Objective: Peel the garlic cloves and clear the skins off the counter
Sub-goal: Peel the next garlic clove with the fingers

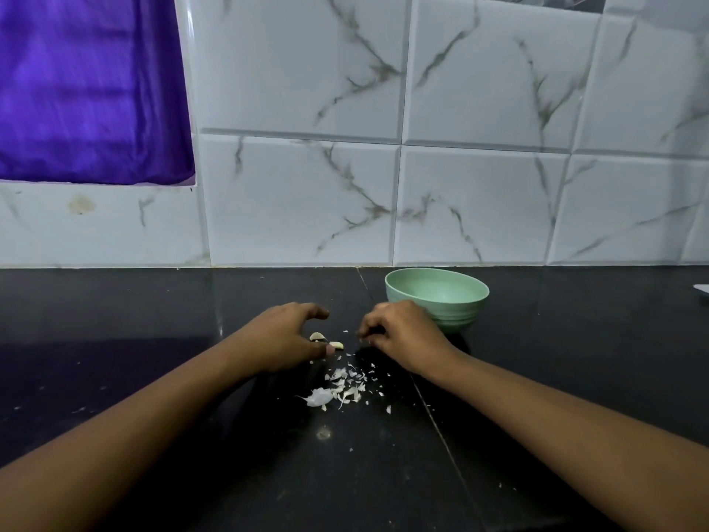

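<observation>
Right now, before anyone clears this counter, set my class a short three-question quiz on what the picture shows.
1. True or false: the green bowl stands to the left of the left hand.
2. Where does the pile of garlic skins lie? A: in the bowl. B: on the black counter, between the forearms. C: on the purple cloth.
3. Fill in: the two garlic cloves lie right beside the ___ hand.

Key: 1 false, it stands behind the other hand; 2 B; 3 left.
</observation>
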Available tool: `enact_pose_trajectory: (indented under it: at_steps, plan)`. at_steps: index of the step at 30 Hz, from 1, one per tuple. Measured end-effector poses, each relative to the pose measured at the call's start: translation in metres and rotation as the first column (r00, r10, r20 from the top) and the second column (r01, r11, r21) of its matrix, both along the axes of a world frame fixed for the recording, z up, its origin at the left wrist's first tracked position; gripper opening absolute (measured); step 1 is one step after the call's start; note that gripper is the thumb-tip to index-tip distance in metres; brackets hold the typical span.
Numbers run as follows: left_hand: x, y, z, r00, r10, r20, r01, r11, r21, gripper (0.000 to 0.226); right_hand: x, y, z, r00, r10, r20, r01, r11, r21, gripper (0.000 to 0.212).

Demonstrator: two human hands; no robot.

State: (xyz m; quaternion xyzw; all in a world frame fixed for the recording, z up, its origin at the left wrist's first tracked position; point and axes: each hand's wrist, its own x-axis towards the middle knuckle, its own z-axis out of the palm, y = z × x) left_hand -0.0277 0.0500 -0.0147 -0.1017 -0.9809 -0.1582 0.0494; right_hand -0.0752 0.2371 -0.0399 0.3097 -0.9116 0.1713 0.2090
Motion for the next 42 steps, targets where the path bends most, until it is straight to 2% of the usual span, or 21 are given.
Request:
enact_pose_trajectory:
  at_steps: [2, 4, 5, 8, 11, 13, 14, 16, 18, 19, 21, 23, 24, 26, 27, 29, 31, 33, 36, 39, 42]
  plan:
    - [0.0, 0.001, -0.001, 0.999, 0.002, 0.033, -0.002, 1.0, -0.014, 0.063, 0.003, -0.003, 0.004, 0.999, -0.024, -0.028, 0.024, 0.999, 0.027, 0.011]
    - [0.0, 0.002, -0.003, 0.997, 0.008, 0.072, -0.006, 1.0, -0.021, 0.065, 0.0, -0.001, 0.008, 0.998, -0.035, -0.055, 0.029, 0.994, -0.105, 0.01]
    - [0.0, 0.001, -0.004, 0.996, 0.01, 0.084, -0.009, 1.0, -0.02, 0.066, 0.0, 0.001, 0.009, 0.998, -0.045, -0.04, 0.04, 0.992, -0.118, 0.01]
    - [-0.001, 0.001, -0.005, 0.992, 0.004, 0.123, -0.002, 1.0, -0.017, 0.069, 0.001, 0.002, 0.008, 0.996, -0.092, 0.022, 0.091, 0.995, 0.033, 0.011]
    - [0.001, 0.003, -0.005, 0.992, -0.01, 0.129, 0.014, 1.0, -0.026, 0.067, 0.002, 0.0, 0.009, 0.997, -0.071, -0.012, 0.07, 0.996, -0.049, 0.012]
    - [0.001, 0.002, -0.004, 0.994, -0.006, 0.112, 0.007, 1.0, -0.013, 0.065, 0.005, -0.003, 0.011, 0.998, -0.069, 0.004, 0.068, 0.995, 0.075, 0.015]
    - [0.0, 0.001, -0.003, 0.995, -0.001, 0.1, 0.002, 1.0, -0.009, 0.063, 0.006, -0.002, 0.011, 0.997, -0.074, -0.011, 0.074, 0.993, 0.087, 0.015]
    - [-0.001, 0.0, -0.003, 0.997, 0.0, 0.072, 0.0, 1.0, -0.001, 0.06, 0.005, 0.001, 0.012, 0.995, -0.082, -0.061, 0.082, 0.997, 0.005, 0.015]
    - [-0.002, -0.002, -0.003, 0.999, 0.002, 0.043, -0.002, 1.0, 0.01, 0.057, 0.007, -0.001, 0.012, 0.994, -0.094, -0.063, 0.1, 0.99, 0.099, 0.016]
    - [-0.002, -0.002, -0.003, 1.0, 0.002, 0.031, -0.003, 1.0, 0.014, 0.055, 0.008, -0.002, 0.011, 0.994, -0.095, -0.053, 0.102, 0.982, 0.159, 0.017]
    - [-0.002, 0.0, -0.002, 1.0, 0.003, -0.007, -0.003, 1.0, 0.025, 0.044, 0.009, -0.002, 0.011, 0.995, -0.084, -0.06, 0.091, 0.989, 0.119, 0.017]
    - [-0.002, -0.002, 0.0, 0.997, 0.007, -0.072, -0.002, 0.997, 0.071, 0.019, 0.01, -0.003, 0.011, 0.993, -0.087, -0.084, 0.094, 0.992, 0.082, 0.019]
    - [-0.002, -0.003, 0.001, 0.995, 0.006, -0.096, 0.004, 0.994, 0.109, 0.006, 0.01, -0.004, 0.01, 0.993, -0.088, -0.076, 0.097, 0.987, 0.131, 0.021]
    - [-0.001, -0.003, 0.004, 0.993, -0.017, -0.114, 0.033, 0.989, 0.144, 0.011, 0.009, -0.005, 0.007, 0.996, -0.083, -0.037, 0.089, 0.977, 0.193, 0.019]
    - [-0.001, -0.002, 0.003, 0.994, -0.029, -0.106, 0.044, 0.988, 0.146, 0.016, 0.009, -0.004, 0.007, 0.997, -0.082, -0.006, 0.082, 0.984, 0.157, 0.017]
    - [-0.001, -0.001, 0.002, 0.996, -0.057, -0.071, 0.067, 0.988, 0.14, 0.019, 0.011, -0.002, 0.015, 0.988, -0.035, 0.148, 0.048, 0.995, -0.084, 0.012]
    - [-0.002, -0.001, 0.0, 0.997, -0.077, -0.029, 0.081, 0.981, 0.177, 0.021, 0.014, 0.001, 0.024, 0.926, 0.135, 0.354, 0.008, 0.927, -0.376, 0.01]
    - [-0.002, -0.001, 0.001, 0.995, -0.099, -0.022, 0.102, 0.959, 0.264, 0.029, 0.018, 0.002, 0.026, 0.838, 0.284, 0.466, 0.007, 0.849, -0.529, 0.013]
    - [-0.001, 0.0, 0.004, 0.994, -0.087, -0.064, 0.102, 0.947, 0.304, 0.039, 0.022, 0.001, 0.028, 0.767, 0.368, 0.526, 0.008, 0.815, -0.58, 0.013]
    - [0.001, -0.003, 0.008, 0.989, -0.071, -0.126, 0.108, 0.943, 0.315, 0.044, 0.024, 0.001, 0.031, 0.739, 0.404, 0.54, 0.019, 0.789, -0.615, 0.013]
    - [0.005, -0.002, 0.007, 0.968, -0.074, -0.241, 0.131, 0.964, 0.23, 0.022, 0.025, 0.003, 0.034, 0.7, 0.448, 0.556, 0.041, 0.752, -0.658, 0.01]
